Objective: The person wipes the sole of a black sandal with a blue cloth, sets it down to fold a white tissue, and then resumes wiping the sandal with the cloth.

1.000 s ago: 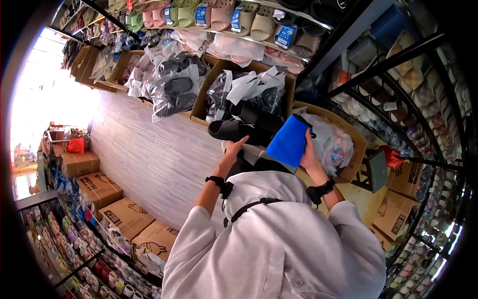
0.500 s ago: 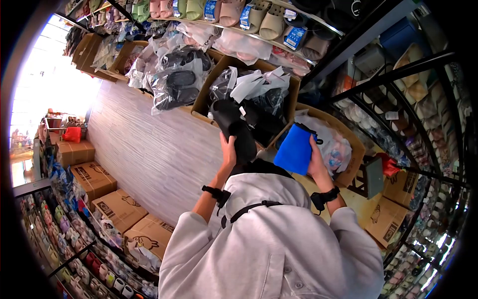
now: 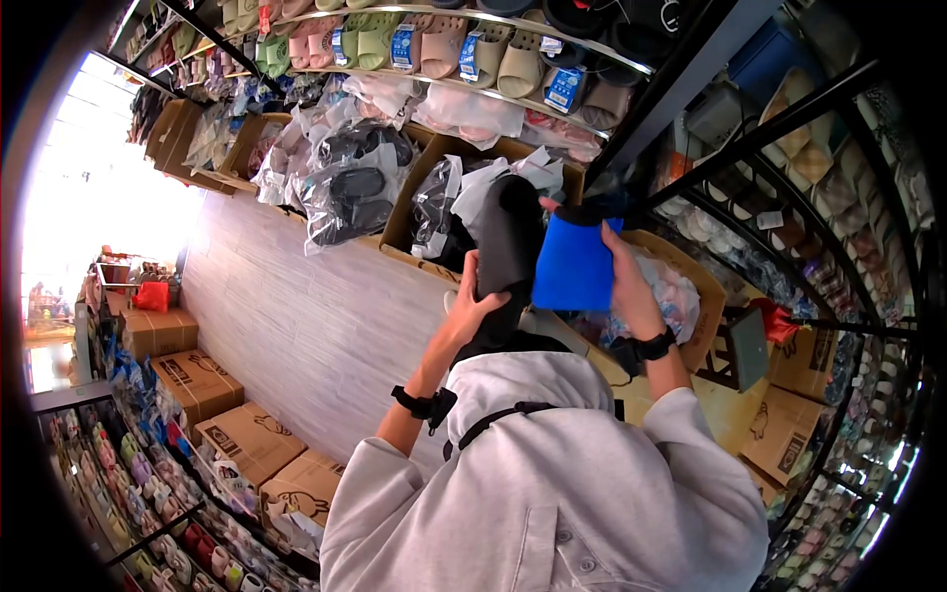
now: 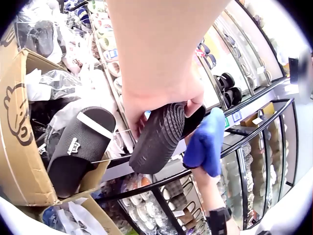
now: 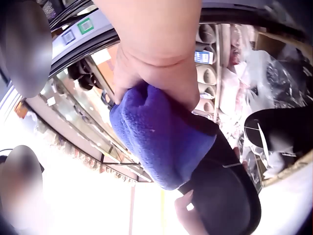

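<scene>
My left hand (image 3: 472,308) grips a black slide slipper (image 3: 508,237) around its sides, its toe end pointing away from me over the open carton. In the left wrist view its ridged sole (image 4: 159,139) shows. A second black slide slipper (image 4: 93,134) with a white band and a small white emblem hangs beside it, joined by a thin cord. My right hand (image 3: 636,296) holds a fuzzy blue cloth (image 3: 574,264) with a dark edge, close to the right side of the slipper. In the right wrist view the cloth overlaps the slipper, and its folds hide part of my fingers.
Open cartons with bagged footwear stand ahead, one carton (image 3: 400,242) right below the slippers. Shelves of slippers (image 3: 439,44) rise behind it, and a black-framed rack (image 3: 779,128) is at the right. Closed cartons (image 3: 252,434) line the left of the wood-look floor (image 3: 286,296).
The slipper in my left hand has swung from lying sideways at the left to pointing away from me, and has moved right. The blue cloth has turned and now sits beside it.
</scene>
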`<state>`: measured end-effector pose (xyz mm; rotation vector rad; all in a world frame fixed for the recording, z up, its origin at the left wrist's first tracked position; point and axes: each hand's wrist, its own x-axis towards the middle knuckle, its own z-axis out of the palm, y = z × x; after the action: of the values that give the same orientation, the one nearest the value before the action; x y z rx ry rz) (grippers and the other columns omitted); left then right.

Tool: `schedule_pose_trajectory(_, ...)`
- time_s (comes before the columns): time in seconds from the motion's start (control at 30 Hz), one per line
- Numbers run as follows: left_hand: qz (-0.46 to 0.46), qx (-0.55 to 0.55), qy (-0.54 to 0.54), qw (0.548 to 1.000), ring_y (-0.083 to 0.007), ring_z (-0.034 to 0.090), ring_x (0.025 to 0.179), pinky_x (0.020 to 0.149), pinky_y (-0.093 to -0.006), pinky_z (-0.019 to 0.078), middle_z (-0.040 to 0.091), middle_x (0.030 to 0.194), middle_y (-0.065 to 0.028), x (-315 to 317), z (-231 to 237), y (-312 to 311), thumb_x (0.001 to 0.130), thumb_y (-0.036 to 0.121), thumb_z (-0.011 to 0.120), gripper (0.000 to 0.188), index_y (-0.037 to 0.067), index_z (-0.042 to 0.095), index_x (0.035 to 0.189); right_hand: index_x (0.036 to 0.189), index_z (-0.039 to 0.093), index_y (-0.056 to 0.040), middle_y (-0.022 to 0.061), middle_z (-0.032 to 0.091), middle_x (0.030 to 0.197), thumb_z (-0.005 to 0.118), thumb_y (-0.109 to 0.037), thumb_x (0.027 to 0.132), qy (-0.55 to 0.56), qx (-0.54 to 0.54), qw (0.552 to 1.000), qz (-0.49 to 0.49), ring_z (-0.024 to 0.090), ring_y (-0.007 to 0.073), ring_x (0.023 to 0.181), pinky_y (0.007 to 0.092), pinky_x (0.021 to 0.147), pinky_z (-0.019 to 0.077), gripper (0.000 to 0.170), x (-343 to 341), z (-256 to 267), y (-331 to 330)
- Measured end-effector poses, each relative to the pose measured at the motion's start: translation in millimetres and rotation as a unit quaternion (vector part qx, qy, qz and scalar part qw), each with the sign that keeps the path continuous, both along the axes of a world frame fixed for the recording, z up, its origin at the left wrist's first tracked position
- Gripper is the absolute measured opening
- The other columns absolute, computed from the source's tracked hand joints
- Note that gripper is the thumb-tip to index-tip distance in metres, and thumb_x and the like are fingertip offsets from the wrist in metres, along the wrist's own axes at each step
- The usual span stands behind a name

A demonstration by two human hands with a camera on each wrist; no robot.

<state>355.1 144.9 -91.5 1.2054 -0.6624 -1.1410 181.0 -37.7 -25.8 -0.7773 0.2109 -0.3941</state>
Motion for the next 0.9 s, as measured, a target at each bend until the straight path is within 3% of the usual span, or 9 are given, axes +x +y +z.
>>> schedule_pose_trajectory(0.13,-0.057,-0.01,-0.036,0.998,-0.0145,0.047,0.116,0.102,-0.0291,0.0371,0.05,0.119,-0.0052,-2.8,34.3,-10.1,0.076,0.01,0.072,0.069,0.009,0.035,0.134,0.14,0.051,-0.0013,0.0063,0.063,0.129,0.059,-0.04,0.099,0.099,-0.037,0.993,0.048,0.063,0.0147,0.11,0.0345,0.098,0.0506,0.057,-16.0,-21.4,-35.8)
schedule_pose_trajectory(0.2,-0.078,-0.015,-0.051,0.996,-0.0136,0.047,0.117,0.102,-0.029,0.0376,0.051,0.119,-0.0044,-3.3,44.7,-13.9,0.075,0.008,0.072,0.07,0.009,0.034,0.135,0.132,0.057,-0.0015,0.0052,0.067,0.12,0.067,-0.033,0.096,0.126,-0.09,0.988,-0.027,0.065,0.0144,0.104,0.0328,0.095,0.0511,0.049,-20.4,-13.0,-36.7)
schedule_pose_trajectory(0.4,-0.091,-0.034,-0.084,0.992,-0.0169,0.048,0.115,0.102,-0.032,0.0392,0.047,0.122,-0.0084,-3.8,61.1,-20.7,0.074,0.007,0.076,0.079,0.007,0.029,0.137,0.127,0.06,0.0008,0.004,0.067,0.116,0.07,-0.035,0.093,0.073,-0.19,0.979,-0.006,0.063,0.0133,0.105,0.0299,0.093,0.0496,0.051,-11.5,47.0,-25.2)
schedule_pose_trajectory(0.5,-0.09,-0.065,-0.071,0.991,-0.0201,0.046,0.125,0.108,-0.0338,0.0354,0.045,0.134,-0.011,-4.5,66.9,-22.5,0.078,0.025,0.079,0.09,0.005,0.023,0.146,0.126,0.06,0.0019,0.0034,0.066,0.114,0.07,-0.035,0.093,0.058,-0.226,0.972,-0.006,0.062,0.0125,0.104,0.0288,0.093,0.049,0.051,-10.3,47.6,-22.1)
schedule_pose_trajectory(0.57,-0.121,-0.074,0.109,0.984,-0.0213,0.042,0.134,0.113,-0.0366,0.0314,0.042,0.144,-0.0134,2.9,53.0,-21.2,0.087,0.05,0.068,0.094,0.005,0.018,0.153,0.13,0.057,0.0035,0.0066,0.065,0.12,0.071,-0.038,0.091,0.062,-0.228,0.972,-0.017,0.062,0.0151,0.109,0.0304,0.097,0.0478,0.058,-13.9,44.7,-21.4)
schedule_pose_trajectory(0.6,-0.109,-0.016,0.146,0.983,-0.0222,0.048,0.13,0.111,-0.0382,0.0373,0.048,0.141,-0.0144,5.1,56.1,-21.1,0.095,0.064,0.047,0.084,0.005,0.026,0.151,0.134,0.054,0.005,0.0099,0.063,0.126,0.071,-0.041,0.09,0.066,-0.228,0.971,-0.027,0.062,0.0178,0.113,0.0319,0.1,0.0467,0.066,-15.7,44.1,-20.5)
schedule_pose_trajectory(0.7,-0.167,0.049,0.252,0.952,-0.0239,0.063,0.112,0.096,-0.0367,0.0504,0.062,0.125,-0.014,19.6,47.7,-16.2,0.1,0.063,0.039,0.072,0.004,0.044,0.142,0.128,0.059,0.002,0.0045,0.065,0.117,0.067,-0.036,0.095,0.049,-0.199,0.976,-0.077,0.061,0.0124,0.106,0.0289,0.093,0.0489,0.052,-16.7,46.3,-14.3)
schedule_pose_trajectory(0.77,-0.315,-0.008,0.385,0.867,-0.0235,0.07,0.09,0.077,-0.0333,0.0583,0.071,0.107,-0.0114,27.5,31.3,-14.9,0.101,0.062,0.04,0.066,0.005,0.058,0.13,0.131,0.058,0.0018,0.0049,0.065,0.119,0.067,-0.036,0.095,0.059,-0.165,0.981,-0.088,0.061,0.0127,0.108,0.0293,0.094,0.0488,0.053,-18.5,52.8,-7.9)
schedule_pose_trajectory(0.9,-0.172,0.087,0.367,0.91,-0.0182,0.071,0.081,0.068,-0.0289,0.0594,0.073,0.099,-0.0085,15.0,53.5,-12.6,0.1,0.06,0.044,0.062,0.006,0.062,0.125,0.136,0.054,0.0027,0.0077,0.065,0.126,0.065,-0.041,0.095,0.069,-0.126,0.984,-0.107,0.061,0.0153,0.114,0.031,0.099,0.0476,0.061,-17.5,57.8,-6.0)
